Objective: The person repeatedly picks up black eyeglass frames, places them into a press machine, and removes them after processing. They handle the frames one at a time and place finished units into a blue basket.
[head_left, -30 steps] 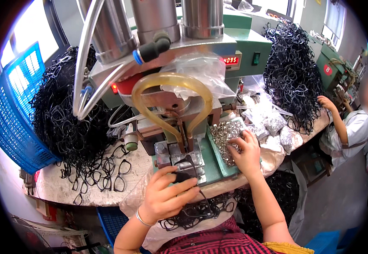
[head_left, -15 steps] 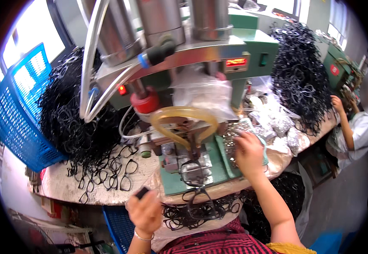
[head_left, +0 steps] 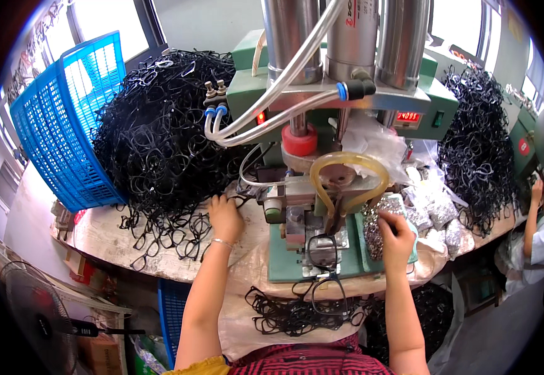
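Note:
My left hand (head_left: 226, 219) reaches to the right edge of a large heap of black eyeglass frames (head_left: 166, 131), fingers forward and slightly apart. Its fingertips are beside some loose frames, and no held thing shows. My right hand (head_left: 397, 240) hovers over a pale green tray (head_left: 362, 244) of small shiny metal parts (head_left: 373, 232). Its thumb and forefinger are pinched together; whatever is between them is too small to make out. Between my hands, one black eyeglass frame (head_left: 328, 276) lies with one rim on the fixture of a green press (head_left: 281, 265) and the other past its front edge.
A blue basket (head_left: 65, 125) leans against the heap at the left. Several more frames (head_left: 284, 312) lie near my lap. Clear bags of metal parts (head_left: 441, 209) and another frame heap (head_left: 478, 144) are at the right. A co-worker's arm (head_left: 531, 212) shows at far right.
My left hand has moved from the table's front, where it held a small black thing, up to the heap's edge. The right hand remains over the tray, fingers now pinched. The view has shifted left.

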